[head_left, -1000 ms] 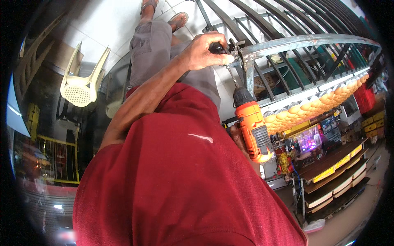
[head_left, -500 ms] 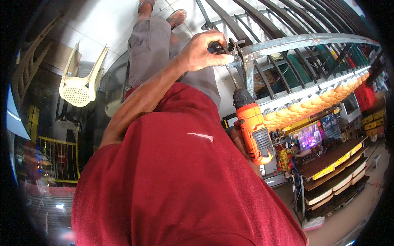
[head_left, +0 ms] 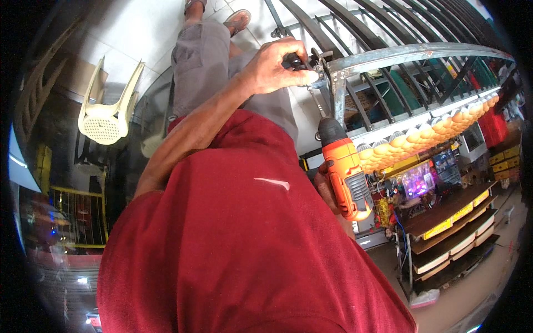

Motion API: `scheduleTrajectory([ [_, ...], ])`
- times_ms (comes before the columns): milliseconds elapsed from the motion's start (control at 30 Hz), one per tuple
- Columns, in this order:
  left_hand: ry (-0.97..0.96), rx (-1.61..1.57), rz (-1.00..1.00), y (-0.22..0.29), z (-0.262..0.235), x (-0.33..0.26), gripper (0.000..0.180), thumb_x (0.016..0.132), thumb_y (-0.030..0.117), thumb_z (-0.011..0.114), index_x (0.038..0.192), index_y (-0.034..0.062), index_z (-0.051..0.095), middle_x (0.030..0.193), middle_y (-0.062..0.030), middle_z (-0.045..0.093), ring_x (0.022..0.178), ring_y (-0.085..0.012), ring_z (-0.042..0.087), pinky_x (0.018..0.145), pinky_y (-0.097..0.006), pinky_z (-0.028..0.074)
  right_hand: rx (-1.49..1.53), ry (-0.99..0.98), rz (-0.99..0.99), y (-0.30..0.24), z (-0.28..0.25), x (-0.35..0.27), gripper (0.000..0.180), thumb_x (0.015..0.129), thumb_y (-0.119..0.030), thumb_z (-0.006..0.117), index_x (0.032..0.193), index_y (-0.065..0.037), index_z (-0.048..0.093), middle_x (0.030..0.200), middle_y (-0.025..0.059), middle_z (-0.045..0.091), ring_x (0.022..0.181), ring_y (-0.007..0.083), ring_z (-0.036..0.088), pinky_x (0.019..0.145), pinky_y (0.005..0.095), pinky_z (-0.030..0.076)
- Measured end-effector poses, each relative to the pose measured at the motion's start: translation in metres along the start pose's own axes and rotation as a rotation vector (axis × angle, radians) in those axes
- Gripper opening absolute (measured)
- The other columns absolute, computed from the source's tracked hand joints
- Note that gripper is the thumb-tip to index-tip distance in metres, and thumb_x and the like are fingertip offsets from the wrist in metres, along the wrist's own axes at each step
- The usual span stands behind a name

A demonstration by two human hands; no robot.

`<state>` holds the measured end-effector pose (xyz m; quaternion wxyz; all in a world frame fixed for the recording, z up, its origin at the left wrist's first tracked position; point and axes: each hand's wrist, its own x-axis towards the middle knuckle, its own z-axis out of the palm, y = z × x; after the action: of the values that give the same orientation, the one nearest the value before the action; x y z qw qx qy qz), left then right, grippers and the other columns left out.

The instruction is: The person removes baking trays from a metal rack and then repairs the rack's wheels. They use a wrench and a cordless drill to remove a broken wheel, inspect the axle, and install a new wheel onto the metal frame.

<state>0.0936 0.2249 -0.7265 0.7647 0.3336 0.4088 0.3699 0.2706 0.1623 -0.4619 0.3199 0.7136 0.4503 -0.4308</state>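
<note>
My left hand [head_left: 276, 67] is closed around a black caster wheel [head_left: 293, 61], its thumb pressed at the metal bracket. The wheel sits at the corner of a grey-blue metal frame [head_left: 383, 57] fitted with dark slats. My right hand [head_left: 326, 188] grips an orange and black cordless drill [head_left: 348, 175], its palm and fingers mostly hidden behind the tool. From the drill's black chuck a thin metal bit [head_left: 318, 104] points up to the bracket beside my left thumb. Where exactly the tip touches is too small to make out.
A cream plastic stool [head_left: 104, 125] lies to the left. On the right, past the frame, are a row of orange round-topped items [head_left: 427, 136] and a dark shelf rack [head_left: 452, 213]. My sandalled foot [head_left: 237, 22] is on the pale tiled floor.
The drill has shifted slightly to the right, staying in line with the bit. My left hand keeps its hold at the frame's corner.
</note>
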Motion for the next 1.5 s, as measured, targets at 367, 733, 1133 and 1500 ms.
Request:
scheduleTrajectory([
  [367, 0.13, -0.011, 0.203, 0.017, 0.001, -0.012, 0.032, 0.08, 0.029, 0.081, 0.08, 0.0044, 0.061, 0.079, -0.0061, 0.06, 0.078, -0.0157, 0.061, 0.067, -0.034, 0.049, 0.207, 0.189, -0.24, -0.015, -0.014, -0.022, 0.029, 0.086, -0.014, 0.066, 0.114, -0.006, 0.063, 0.087, 0.0075, 0.064, 0.08, 0.0255, 0.065, 0.071, 0.0389, 0.052],
  [733, 0.274, 0.186, 0.286, 0.095, 0.024, -0.114, 0.046, 0.075, 0.044, 0.084, 0.076, 0.0041, 0.059, 0.086, -0.0099, 0.059, 0.084, -0.0254, 0.061, 0.072, -0.038, 0.049, 0.287, 0.5, -0.724, -0.048, -0.08, -0.106, 0.03, 0.084, -0.006, 0.069, 0.113, -0.004, 0.063, 0.078, 0.0003, 0.057, 0.065, 0.0126, 0.055, 0.061, 0.0296, 0.047],
  [1133, 0.654, 0.214, 0.422, 0.172, -0.159, -0.271, 0.027, 0.081, 0.028, 0.078, 0.077, 0.0054, 0.064, 0.076, -0.0118, 0.058, 0.075, -0.026, 0.059, 0.069, -0.036, 0.048, -0.293, 0.534, -1.25, -0.382, -0.028, -0.188, 0.046, 0.078, -0.005, 0.069, 0.122, 0.0, 0.059, 0.112, 0.0206, 0.064, 0.102, 0.0399, 0.063, 0.087, 0.0406, 0.05],
  [1500, 1.013, -0.396, 0.275, 0.328, -0.427, -0.624, 0.007, 0.093, 0.01, 0.064, 0.099, 0.0098, 0.062, 0.101, -0.0018, 0.059, 0.077, -0.0065, 0.055, 0.054, -0.018, 0.04, -0.683, 0.477, -1.497, -0.726, 0.111, -0.14, 0.049, 0.076, -0.006, 0.074, 0.123, -0.004, 0.058, 0.104, 0.0162, 0.061, 0.092, 0.038, 0.062, 0.08, 0.0439, 0.051],
])
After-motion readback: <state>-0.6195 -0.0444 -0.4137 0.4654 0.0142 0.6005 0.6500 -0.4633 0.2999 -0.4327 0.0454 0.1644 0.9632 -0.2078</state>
